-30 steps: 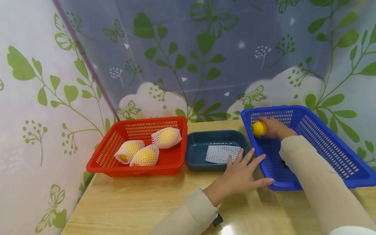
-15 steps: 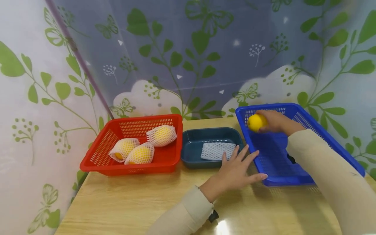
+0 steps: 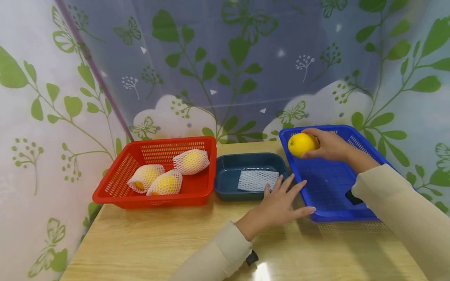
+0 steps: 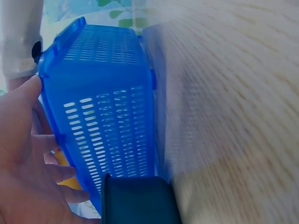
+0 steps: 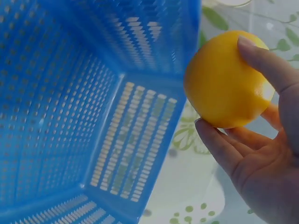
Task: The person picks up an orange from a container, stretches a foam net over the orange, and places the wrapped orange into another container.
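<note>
My right hand (image 3: 332, 145) holds a yellow-orange fruit that looks like an orange (image 3: 303, 144) over the left rim of the blue basket (image 3: 334, 216). Thumb and fingertips grip it from opposite sides; in the right wrist view the orange (image 5: 229, 79) is above the basket's edge. My left hand (image 3: 275, 205) lies with spread fingers across the gap between the dark teal tray (image 3: 225, 173) and the blue basket. Its thumb and fingertips touch the basket's rim. A folded white foam net (image 3: 258, 180) lies in the tray, partly behind the left fingertips.
At the left stands a red basket (image 3: 165, 201) with several-holed walls and three net-wrapped yellow fruits (image 3: 191, 161) inside. The teal tray sits between the two baskets. All rest on a wooden table (image 3: 158, 238) before a patterned curtain (image 3: 197, 70).
My right hand has lifted the orange out of the blue basket's far left corner, up and leftward to above the rim. The left hand stays at the basket's edge. The head view shifted slightly.
</note>
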A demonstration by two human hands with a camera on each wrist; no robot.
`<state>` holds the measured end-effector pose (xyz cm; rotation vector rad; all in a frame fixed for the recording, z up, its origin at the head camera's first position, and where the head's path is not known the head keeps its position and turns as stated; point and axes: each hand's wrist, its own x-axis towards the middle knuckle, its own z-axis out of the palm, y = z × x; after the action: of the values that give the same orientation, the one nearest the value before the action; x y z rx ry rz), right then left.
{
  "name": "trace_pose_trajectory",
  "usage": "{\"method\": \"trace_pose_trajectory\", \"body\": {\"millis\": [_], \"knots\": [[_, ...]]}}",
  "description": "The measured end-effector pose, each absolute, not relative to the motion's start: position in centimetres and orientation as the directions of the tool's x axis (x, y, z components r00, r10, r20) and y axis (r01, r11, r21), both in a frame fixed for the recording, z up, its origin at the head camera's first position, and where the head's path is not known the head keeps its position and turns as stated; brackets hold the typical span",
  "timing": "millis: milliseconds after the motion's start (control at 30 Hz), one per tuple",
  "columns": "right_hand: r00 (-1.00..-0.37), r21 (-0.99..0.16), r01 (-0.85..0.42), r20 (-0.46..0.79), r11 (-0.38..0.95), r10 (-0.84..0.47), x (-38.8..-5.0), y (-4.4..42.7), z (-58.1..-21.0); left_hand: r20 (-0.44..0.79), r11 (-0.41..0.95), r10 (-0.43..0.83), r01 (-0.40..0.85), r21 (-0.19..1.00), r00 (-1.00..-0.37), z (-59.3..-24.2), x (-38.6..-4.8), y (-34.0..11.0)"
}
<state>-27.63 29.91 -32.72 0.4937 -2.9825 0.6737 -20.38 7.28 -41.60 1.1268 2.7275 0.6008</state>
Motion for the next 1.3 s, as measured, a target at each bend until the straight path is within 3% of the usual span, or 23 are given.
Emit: {"method": "trace_pose_trajectory", "body": {"millis": [167,267,367,600,833,1033,1300], "knots": [[-0.935,-0.456,-0.354,0.156,0.816,-0.319,-26.5,28.8,-32.2,0.251,0.557,0.645,0.669,0.492,-0.722,-40.7,-20.5,6.0],[-0.926,-0.521,-0.376,0.175,0.766,-0.335,-25.6,28.0,-31.8,0.416,0.46,0.531,0.664,0.589,-0.738,-40.1,-20.9,5.1],[-0.91,-0.583,-0.41,0.205,0.702,-0.361,-24.8,26.9,-31.7,0.481,0.37,0.424,0.632,0.681,-0.767,-39.2,-21.3,4.2],[-0.856,-0.687,-0.494,0.28,0.532,-0.434,-22.9,23.6,-32.2,0.416,0.207,0.367,0.51,0.835,-0.832,-37.1,-21.7,1.6],[-0.874,-0.841,-0.408,0.247,0.355,-0.419,-20.0,20.3,-33.2,0.409,0.012,0.471,0.469,0.883,-0.782,-36.6,-21.4,-1.8],[-0.893,-0.92,-0.307,0.189,0.245,-0.409,-18.3,18.1,-34.8,0.389,-0.019,0.545,0.453,0.891,-0.743,-37.3,-20.9,-3.9],[-0.906,-0.962,-0.197,0.105,0.188,-0.409,-17.3,16.3,-37.7,0.264,0.089,0.573,0.38,0.921,-0.776,-38.5,-20.0,-5.6]]}}
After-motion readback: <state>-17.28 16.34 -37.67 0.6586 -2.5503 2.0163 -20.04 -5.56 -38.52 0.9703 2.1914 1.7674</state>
